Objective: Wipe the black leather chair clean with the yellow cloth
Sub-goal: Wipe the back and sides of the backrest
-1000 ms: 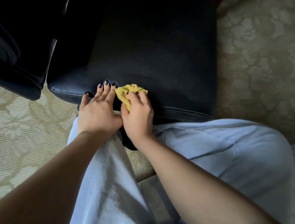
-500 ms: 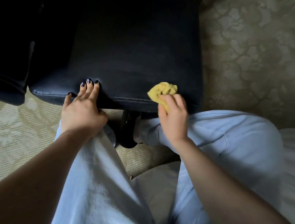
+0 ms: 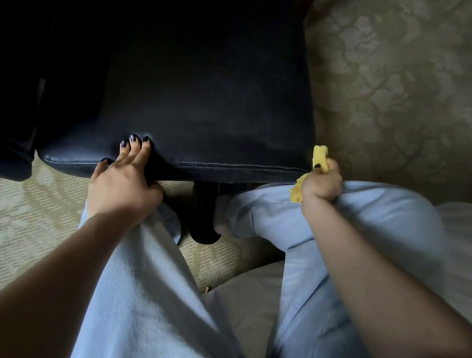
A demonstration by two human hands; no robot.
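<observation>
Left hand (image 3: 120,186) lies on the front edge of the black leather chair (image 3: 207,105). Its fingers (image 3: 134,148) are straight and close together on top of the seat, the thumb is spread off to the side, and the palm hangs over the stitched front seam. It reads as a brace, likely steadying the seat so it doesn't swivel or roll while the other hand wipes. It grips nothing; the flat fingers just press the leather.

Right hand (image 3: 321,183) is a closed fist round the yellow cloth (image 3: 320,156). The cloth is bunched up inside, with one end poking out above the knuckles and another tail hanging below near the wrist. The fist sits at the seat's front right corner, just off it and over the knee of the light blue trousers (image 3: 147,299). The cloth's top end is just beside the seat's side edge — can't tell if it touches the leather. My guess is it's placed there to work the corner or the side panel.

Bunching the cloth gives a firm pad, but only a small part of it is exposed for contact.

The black chair base (image 3: 204,219) shows under the seat between the knees. Patterned carpet (image 3: 395,78) lies all round, and a second dark seat (image 3: 2,130) sits at the left, close beside the chair.
</observation>
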